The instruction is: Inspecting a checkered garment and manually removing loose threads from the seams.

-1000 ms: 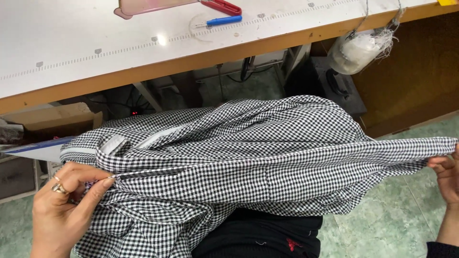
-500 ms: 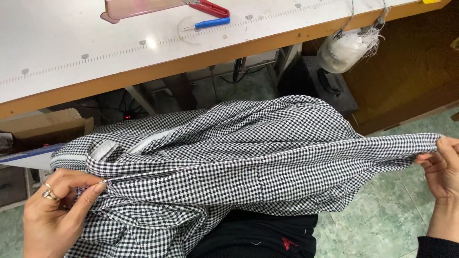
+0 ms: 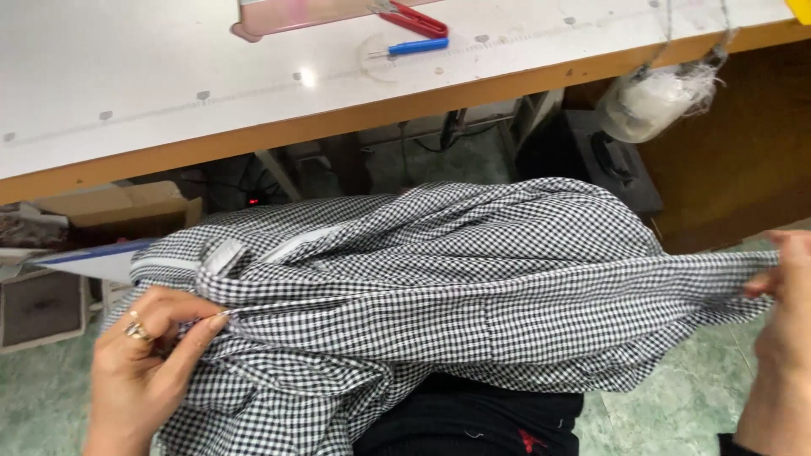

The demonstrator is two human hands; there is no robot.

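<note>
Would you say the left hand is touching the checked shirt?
Touching: the head view shows the left hand pinching a fold of the checked shirt between thumb and fingers.

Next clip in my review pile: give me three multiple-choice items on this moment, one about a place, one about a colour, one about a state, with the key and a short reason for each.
1. Where does the blue-handled tool lie?
A. On the white tabletop
B. On the green floor
C. In the cardboard box

2. What colours make up the checked shirt?
A. Red and yellow
B. Black and white
C. Plain green

3. How is the shirt held between the left hand and the right hand?
A. Folded into a neat square
B. Hanging from one hand only
C. Pulled out sideways, one hand gripping each end

Key:
1 A, it rests on the white tabletop beside the red-handled snips.
2 B, the cloth shows small black and white checks.
3 C, the left hand pinches the cloth near the collar and the right hand grips the far end, with a taut edge between.
</note>
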